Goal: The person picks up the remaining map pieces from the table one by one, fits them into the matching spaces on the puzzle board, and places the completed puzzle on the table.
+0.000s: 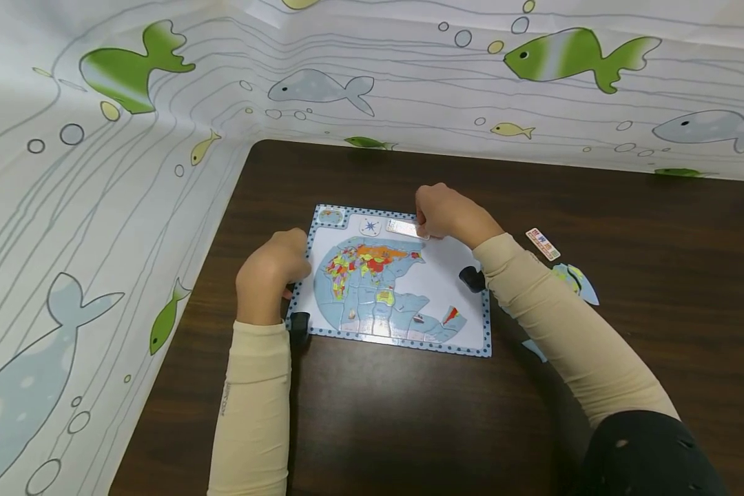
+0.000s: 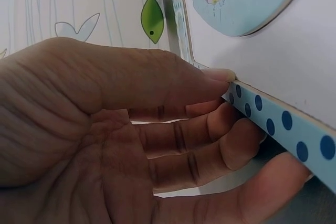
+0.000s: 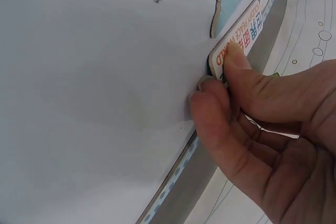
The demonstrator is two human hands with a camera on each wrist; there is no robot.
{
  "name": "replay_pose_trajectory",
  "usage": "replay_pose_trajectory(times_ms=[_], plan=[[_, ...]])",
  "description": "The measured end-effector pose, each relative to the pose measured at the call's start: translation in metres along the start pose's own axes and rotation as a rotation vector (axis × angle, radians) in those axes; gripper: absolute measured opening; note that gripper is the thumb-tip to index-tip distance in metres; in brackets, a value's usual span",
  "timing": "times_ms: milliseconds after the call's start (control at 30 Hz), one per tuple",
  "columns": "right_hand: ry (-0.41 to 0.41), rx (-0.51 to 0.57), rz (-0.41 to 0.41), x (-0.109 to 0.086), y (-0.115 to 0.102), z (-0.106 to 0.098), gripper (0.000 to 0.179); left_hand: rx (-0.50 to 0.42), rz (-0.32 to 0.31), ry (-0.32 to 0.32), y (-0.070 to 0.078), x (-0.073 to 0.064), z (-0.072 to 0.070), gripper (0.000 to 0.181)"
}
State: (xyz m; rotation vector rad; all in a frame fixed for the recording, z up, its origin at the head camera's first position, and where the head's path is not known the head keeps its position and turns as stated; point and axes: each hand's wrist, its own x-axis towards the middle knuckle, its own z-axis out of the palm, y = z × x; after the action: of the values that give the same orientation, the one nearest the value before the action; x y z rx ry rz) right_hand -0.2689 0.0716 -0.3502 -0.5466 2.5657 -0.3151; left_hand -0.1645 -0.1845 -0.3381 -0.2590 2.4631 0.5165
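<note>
A world-map jigsaw board [image 1: 449, 262] with a dotted blue border lies on the dark table, its left part filled with map pieces [image 1: 372, 313]. At the board's left edge, my left hand [image 1: 271, 272] pinches the border, the thumb on top and the fingers along the side and below in the left wrist view. My right hand [image 1: 449, 210] is at the top edge. It pinches one end of a flat rectangular piece [image 3: 244, 32] with coloured lettering between thumb and fingers. This piece lies close to the map's upper edge, beside a compass-star piece [image 1: 370, 226].
Right of the board lie another lettered rectangular piece [image 1: 543, 244] and some map pieces [image 1: 579, 282]. A blue piece [image 1: 534, 350] shows partly from under the right forearm. A white fish-patterned sheet [image 1: 409, 89] stands along the table's back and left sides.
</note>
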Motion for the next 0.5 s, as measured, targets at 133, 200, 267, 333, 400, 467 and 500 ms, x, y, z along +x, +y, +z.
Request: replay_pose_trajectory(times_ms=[133,200,267,333,400,467,500], plan=[[0.012,-0.018,-0.006,-0.0022,-0.0001,-0.0017,0.018,0.008,-0.001,-0.003,0.0022,0.0006,0.0000,0.040],[0.020,-0.020,-0.009,-0.0027,0.0002,-0.0022,0.017,0.009,-0.003,-0.003,0.0026,0.0005,0.0001,0.041],[0.028,-0.024,-0.014,-0.0027,0.0009,-0.0022,0.016,0.011,-0.006,-0.001,0.0025,0.0000,0.0000,0.040],[0.034,-0.024,-0.022,-0.0025,0.0013,-0.0020,0.016,0.013,-0.007,0.002,0.0024,-0.0010,-0.0002,0.038],[0.032,-0.024,-0.028,-0.0025,0.0012,-0.0017,0.016,0.012,-0.005,0.003,0.0018,-0.0014,-0.0002,0.037],[0.036,-0.015,-0.038,-0.0026,0.0006,-0.0014,0.018,0.011,-0.005,0.005,0.0013,-0.0021,-0.0004,0.037],[0.038,-0.010,-0.041,-0.0026,0.0004,-0.0014,0.018,0.010,-0.005,0.005,0.0010,-0.0024,-0.0005,0.037]])
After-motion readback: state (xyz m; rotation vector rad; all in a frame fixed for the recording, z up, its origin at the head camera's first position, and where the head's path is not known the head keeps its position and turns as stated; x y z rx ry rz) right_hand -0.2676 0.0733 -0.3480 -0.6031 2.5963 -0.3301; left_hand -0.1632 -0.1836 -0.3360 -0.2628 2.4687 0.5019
